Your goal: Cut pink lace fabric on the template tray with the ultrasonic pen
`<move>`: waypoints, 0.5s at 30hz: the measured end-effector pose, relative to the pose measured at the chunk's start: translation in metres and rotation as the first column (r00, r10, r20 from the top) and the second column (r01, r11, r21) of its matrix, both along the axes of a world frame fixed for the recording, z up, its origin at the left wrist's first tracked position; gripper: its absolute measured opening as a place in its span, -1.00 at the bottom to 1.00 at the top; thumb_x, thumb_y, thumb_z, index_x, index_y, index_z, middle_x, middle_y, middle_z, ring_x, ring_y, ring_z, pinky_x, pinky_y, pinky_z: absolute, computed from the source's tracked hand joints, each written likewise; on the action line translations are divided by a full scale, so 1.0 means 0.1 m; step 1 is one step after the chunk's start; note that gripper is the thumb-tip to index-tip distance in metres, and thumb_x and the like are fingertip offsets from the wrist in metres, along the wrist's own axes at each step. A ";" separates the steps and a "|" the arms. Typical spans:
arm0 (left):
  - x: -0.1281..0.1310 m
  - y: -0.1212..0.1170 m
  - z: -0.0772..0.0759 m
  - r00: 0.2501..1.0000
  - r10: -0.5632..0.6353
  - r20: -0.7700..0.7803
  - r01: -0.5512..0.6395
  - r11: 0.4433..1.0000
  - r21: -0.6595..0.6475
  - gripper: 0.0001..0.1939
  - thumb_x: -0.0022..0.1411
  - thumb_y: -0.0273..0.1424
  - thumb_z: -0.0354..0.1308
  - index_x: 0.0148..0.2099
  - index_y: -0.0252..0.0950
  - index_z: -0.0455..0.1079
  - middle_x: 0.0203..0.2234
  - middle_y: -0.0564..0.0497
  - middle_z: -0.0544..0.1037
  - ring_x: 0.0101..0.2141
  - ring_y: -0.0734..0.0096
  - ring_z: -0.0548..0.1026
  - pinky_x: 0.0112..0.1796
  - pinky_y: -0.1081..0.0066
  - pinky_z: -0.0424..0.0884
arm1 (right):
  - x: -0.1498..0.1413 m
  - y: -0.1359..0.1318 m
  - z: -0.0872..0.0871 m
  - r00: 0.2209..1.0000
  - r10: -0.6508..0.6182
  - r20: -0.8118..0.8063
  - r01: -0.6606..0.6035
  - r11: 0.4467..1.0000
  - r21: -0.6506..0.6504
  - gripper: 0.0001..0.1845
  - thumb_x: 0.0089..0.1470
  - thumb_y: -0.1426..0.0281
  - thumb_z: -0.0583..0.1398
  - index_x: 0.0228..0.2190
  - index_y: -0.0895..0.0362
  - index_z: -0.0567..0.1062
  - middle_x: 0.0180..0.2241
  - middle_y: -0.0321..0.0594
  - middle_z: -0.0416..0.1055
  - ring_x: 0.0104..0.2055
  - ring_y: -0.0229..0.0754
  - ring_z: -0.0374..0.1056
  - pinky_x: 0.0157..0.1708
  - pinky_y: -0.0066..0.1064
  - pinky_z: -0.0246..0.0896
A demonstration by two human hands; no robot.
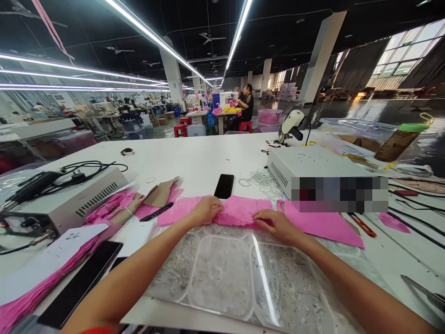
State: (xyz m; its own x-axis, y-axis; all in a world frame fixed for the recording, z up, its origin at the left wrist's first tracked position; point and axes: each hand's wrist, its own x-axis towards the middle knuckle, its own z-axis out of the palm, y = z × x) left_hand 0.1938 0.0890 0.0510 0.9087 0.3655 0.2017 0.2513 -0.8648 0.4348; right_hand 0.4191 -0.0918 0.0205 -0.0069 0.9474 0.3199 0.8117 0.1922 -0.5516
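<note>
White table [184,162]; clear sheet [222,273] on it, strip lights [149,33] beyond it. Left hand [207,209], right hand [276,224]: fingers half-curled on pink cloth [239,208], hold unclear.

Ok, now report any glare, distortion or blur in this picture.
Head view: glare streaks the clear plastic mat; ceiling lights show as bright white strips; both forearms look stretched toward the bottom corners; mosaic blocks hide the front of the right-hand grey box; the pink cloth looks fairly clear.
</note>
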 end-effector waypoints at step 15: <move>-0.34 -0.20 0.26 0.995 0.038 0.091 -0.033 0.998 -0.053 -0.77 0.26 -0.42 0.00 -0.38 -0.26 0.45 -0.28 -0.01 0.58 -0.21 0.35 0.52 -0.16 0.39 0.41 | -0.19 -0.07 0.04 0.928 -0.256 0.270 0.224 0.964 0.142 -0.68 -0.04 0.67 0.10 -0.28 0.16 0.53 -0.25 -0.11 0.51 -0.17 -0.06 0.41 -0.23 -0.26 0.35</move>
State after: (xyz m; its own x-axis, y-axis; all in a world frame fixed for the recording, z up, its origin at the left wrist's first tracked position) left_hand 0.1600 0.0688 0.0765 0.8733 0.4092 0.2643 0.2382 -0.8320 0.5011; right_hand 0.4000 -0.0993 0.0248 0.1113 0.8924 0.4372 0.9601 0.0170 -0.2792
